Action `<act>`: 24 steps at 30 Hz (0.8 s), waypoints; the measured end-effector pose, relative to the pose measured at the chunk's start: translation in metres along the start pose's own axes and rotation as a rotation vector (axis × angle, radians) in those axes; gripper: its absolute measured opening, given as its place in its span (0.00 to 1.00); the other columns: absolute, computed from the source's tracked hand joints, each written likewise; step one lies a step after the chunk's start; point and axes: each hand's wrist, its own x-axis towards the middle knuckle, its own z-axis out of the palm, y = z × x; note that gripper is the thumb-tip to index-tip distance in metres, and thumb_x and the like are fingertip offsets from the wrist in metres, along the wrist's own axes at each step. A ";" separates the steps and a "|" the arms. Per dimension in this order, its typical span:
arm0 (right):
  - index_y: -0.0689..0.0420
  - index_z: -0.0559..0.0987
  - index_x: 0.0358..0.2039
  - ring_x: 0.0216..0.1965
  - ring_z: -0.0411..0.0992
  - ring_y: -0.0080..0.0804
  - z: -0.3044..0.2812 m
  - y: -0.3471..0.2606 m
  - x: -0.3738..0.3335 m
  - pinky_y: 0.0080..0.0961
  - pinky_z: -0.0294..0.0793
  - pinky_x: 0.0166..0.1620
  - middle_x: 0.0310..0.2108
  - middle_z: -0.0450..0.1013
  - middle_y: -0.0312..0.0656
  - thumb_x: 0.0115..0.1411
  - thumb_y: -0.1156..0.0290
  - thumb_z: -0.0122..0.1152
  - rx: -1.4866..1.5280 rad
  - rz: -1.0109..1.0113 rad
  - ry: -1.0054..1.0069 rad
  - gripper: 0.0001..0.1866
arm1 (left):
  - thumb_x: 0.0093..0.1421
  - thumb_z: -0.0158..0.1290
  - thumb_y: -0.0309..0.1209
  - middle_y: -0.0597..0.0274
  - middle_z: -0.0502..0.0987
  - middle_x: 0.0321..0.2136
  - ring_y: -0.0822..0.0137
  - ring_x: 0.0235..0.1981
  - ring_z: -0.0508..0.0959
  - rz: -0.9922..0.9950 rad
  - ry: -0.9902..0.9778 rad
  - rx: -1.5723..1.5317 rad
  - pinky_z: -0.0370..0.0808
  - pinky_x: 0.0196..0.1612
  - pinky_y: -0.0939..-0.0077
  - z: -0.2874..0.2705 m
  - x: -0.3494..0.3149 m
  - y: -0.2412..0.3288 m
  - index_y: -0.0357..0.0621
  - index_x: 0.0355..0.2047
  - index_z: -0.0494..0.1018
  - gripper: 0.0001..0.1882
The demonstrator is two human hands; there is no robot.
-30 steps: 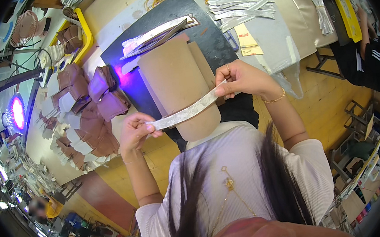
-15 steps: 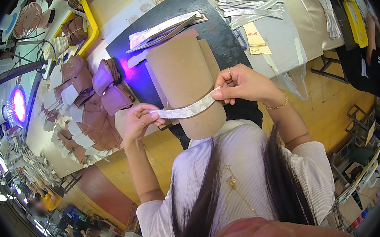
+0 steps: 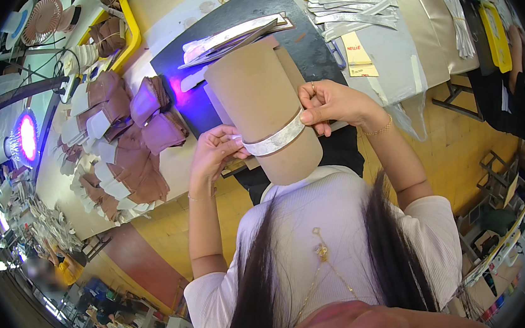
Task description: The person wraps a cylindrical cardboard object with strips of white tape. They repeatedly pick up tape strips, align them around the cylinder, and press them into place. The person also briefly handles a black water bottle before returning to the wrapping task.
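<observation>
A pale, mottled strip (image 3: pixel 275 141) curves across a tan cylinder-like form (image 3: pixel 251 83), close to its near end. My left hand (image 3: pixel 217 149) pinches the strip's left end, and my right hand (image 3: pixel 326 106) pinches the right end between thumb and fingers. Beneath the strip, a thin brown edge shows along its upper side. The form rests on a black board (image 3: pixel 248 13) and reaches toward my body. Just beyond it lies a stack of long light strips (image 3: pixel 231 38) on the board.
Folded brown leather pieces (image 3: pixel 130 164) cover the table's left. More white strips (image 3: pixel 355 13) and a yellow paper pad (image 3: pixel 358 53) lie at the right. A yellow tray (image 3: pixel 131 31) holds brown bundles at the far left. A lit round lamp (image 3: pixel 27 137) stands left; another person's arm (image 3: pixel 516 54) shows right.
The strip has come down from above the form and now lies wrapped against its curve. My left hand has moved right and up, toward the form; my right hand has shifted slightly.
</observation>
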 end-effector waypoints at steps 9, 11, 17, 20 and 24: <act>0.56 0.72 0.33 0.32 0.71 0.21 0.017 -0.049 -0.035 0.20 0.71 0.36 0.27 0.73 0.34 0.50 0.66 0.68 -0.479 -0.617 0.593 0.15 | 0.55 0.55 0.20 0.49 0.79 0.28 0.63 0.27 0.82 0.108 -0.024 -0.113 0.80 0.28 0.79 0.004 -0.029 0.011 0.33 0.35 0.71 0.07; 0.58 0.73 0.42 0.41 0.71 0.30 0.043 -0.056 -0.045 0.28 0.70 0.45 0.36 0.73 0.39 0.52 0.60 0.65 -0.892 -0.795 0.616 0.21 | 0.54 0.56 0.20 0.50 0.79 0.27 0.63 0.27 0.82 0.112 -0.018 -0.105 0.81 0.27 0.79 0.006 -0.032 0.014 0.33 0.35 0.71 0.08; 0.60 0.69 0.54 0.64 0.53 0.42 0.129 -0.024 -0.015 0.44 0.46 0.65 0.56 0.65 0.47 0.51 0.48 0.57 -1.719 -0.777 0.173 0.36 | 0.54 0.56 0.20 0.53 0.78 0.26 0.66 0.25 0.81 0.158 -0.010 -0.175 0.80 0.28 0.79 0.012 -0.027 0.011 0.34 0.35 0.72 0.08; 0.59 0.66 0.57 0.65 0.51 0.41 0.121 -0.014 -0.013 0.45 0.43 0.66 0.58 0.63 0.46 0.50 0.47 0.56 -1.798 -0.695 0.136 0.38 | 0.54 0.56 0.20 0.54 0.78 0.26 0.67 0.25 0.80 0.124 -0.001 -0.127 0.80 0.28 0.80 0.010 -0.022 0.008 0.34 0.35 0.72 0.08; 0.57 0.65 0.59 0.66 0.50 0.42 0.083 -0.004 -0.017 0.46 0.39 0.66 0.61 0.60 0.46 0.55 0.44 0.51 -1.585 -0.845 0.071 0.37 | 0.54 0.56 0.19 0.50 0.79 0.27 0.65 0.25 0.81 0.124 -0.024 -0.139 0.80 0.28 0.79 0.008 -0.013 0.002 0.32 0.35 0.72 0.08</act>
